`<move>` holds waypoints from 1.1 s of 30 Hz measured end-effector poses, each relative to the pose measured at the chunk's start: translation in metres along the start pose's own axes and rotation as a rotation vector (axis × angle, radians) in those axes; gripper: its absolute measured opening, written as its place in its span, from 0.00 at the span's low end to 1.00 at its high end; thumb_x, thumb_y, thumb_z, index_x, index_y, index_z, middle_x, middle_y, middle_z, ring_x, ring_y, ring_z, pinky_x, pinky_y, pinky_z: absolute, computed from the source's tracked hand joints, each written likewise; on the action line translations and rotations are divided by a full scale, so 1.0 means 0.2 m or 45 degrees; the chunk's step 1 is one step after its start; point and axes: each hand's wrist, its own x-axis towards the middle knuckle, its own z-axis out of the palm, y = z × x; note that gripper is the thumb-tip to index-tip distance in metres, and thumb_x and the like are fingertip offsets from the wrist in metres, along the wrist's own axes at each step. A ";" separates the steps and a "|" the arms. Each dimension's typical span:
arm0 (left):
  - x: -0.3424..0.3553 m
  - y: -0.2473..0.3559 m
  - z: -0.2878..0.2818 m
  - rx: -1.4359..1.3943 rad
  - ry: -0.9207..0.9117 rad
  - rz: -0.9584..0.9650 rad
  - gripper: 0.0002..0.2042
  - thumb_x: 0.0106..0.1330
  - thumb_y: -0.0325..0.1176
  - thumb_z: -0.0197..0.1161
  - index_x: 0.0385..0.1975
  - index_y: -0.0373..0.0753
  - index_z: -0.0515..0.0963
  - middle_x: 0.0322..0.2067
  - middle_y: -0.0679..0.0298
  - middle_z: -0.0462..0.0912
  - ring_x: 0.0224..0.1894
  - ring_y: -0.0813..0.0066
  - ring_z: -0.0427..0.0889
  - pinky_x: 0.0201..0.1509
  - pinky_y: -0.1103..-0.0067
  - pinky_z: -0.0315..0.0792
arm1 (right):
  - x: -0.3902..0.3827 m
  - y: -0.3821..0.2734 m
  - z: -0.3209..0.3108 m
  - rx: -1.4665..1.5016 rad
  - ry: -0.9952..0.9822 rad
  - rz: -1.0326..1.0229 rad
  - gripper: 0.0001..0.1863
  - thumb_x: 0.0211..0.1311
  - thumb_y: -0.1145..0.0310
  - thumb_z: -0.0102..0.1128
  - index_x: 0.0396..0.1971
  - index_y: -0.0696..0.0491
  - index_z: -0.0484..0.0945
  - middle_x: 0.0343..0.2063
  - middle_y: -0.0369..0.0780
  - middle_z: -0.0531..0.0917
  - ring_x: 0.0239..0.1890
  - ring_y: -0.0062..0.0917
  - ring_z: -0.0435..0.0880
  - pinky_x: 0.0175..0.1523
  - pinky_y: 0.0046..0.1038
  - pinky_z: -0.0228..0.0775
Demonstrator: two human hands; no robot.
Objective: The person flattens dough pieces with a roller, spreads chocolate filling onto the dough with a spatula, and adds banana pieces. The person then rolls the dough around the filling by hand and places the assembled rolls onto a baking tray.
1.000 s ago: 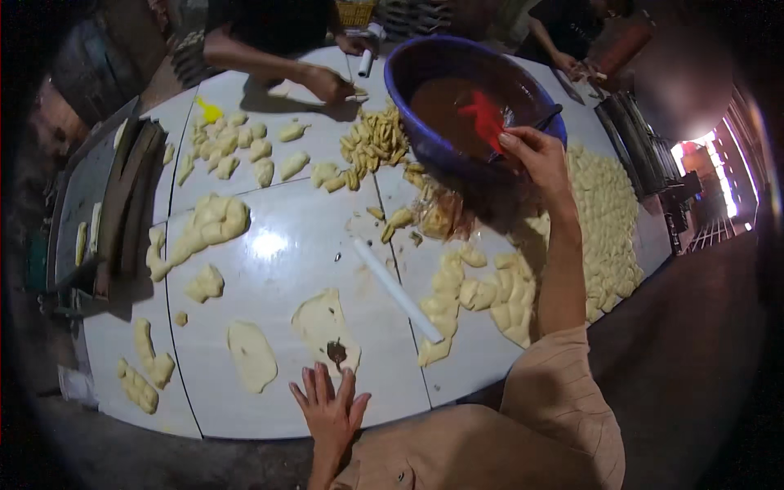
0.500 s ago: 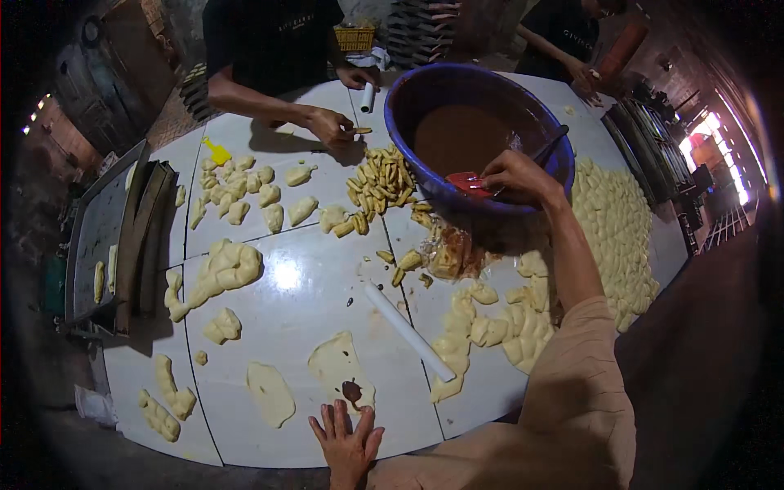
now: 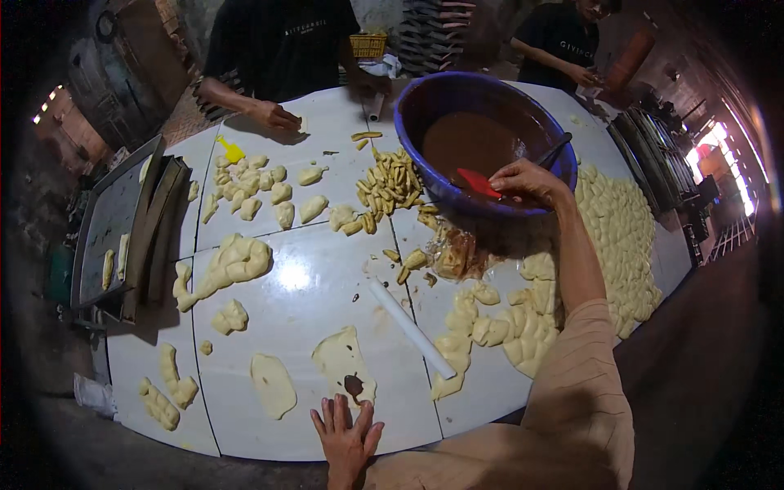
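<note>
My left hand [image 3: 345,437] lies with spread fingers at the table's near edge. Its fingertips touch the near end of a flattened piece of dough [image 3: 333,353], which carries a dab of brown filling [image 3: 353,385]. At the right, my right hand [image 3: 529,181] grips a red scraper [image 3: 478,181] over the near rim of a big purple basin [image 3: 406,135]. Smooth brown filling [image 3: 469,145] covers the basin's bottom. A dark handle [image 3: 555,149] leans on the basin's right side. Left of the filled dough is a second flattened piece [image 3: 273,386], without filling.
A white rolling pin [image 3: 412,328] lies mid-table. Dough pieces [image 3: 612,237] crowd the right side; others [image 3: 233,265] lie left. Banana pieces [image 3: 387,184] are heaped beside the basin. Metal trays [image 3: 114,237] stand at the left edge. Two people [image 3: 282,49] work across the table.
My right hand has shifted slightly, and the red scraper's blade now tilts upward. My left hand stays on the dough. The far-left person's hand has moved left, away from the banana pieces.
</note>
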 end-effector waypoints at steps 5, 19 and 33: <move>-0.04 -0.02 0.02 -0.087 0.077 -0.015 0.25 0.64 0.54 0.70 0.61 0.56 0.81 0.70 0.44 0.66 0.73 0.36 0.60 0.71 0.35 0.50 | -0.11 -0.21 0.20 0.008 -0.050 -0.073 0.21 0.63 0.57 0.73 0.47 0.57 0.87 0.28 0.31 0.84 0.25 0.12 0.76 0.28 0.18 0.67; -0.10 -0.36 -0.08 -0.410 0.421 0.177 0.23 0.66 0.40 0.69 0.61 0.45 0.79 0.66 0.52 0.73 0.68 0.53 0.71 0.69 0.47 0.63 | -0.36 -0.59 1.69 -0.252 -0.530 -0.429 0.14 0.63 0.64 0.71 0.45 0.55 0.88 0.30 0.37 0.88 0.27 0.16 0.80 0.33 0.23 0.73; 0.05 -0.70 -0.22 -0.172 0.066 -0.039 0.43 0.68 0.66 0.55 0.77 0.44 0.59 0.77 0.40 0.48 0.79 0.38 0.45 0.72 0.30 0.33 | -0.86 -0.60 2.39 -0.978 0.245 -0.608 0.10 0.63 0.69 0.70 0.43 0.53 0.84 0.35 0.45 0.87 0.33 0.41 0.88 0.37 0.36 0.80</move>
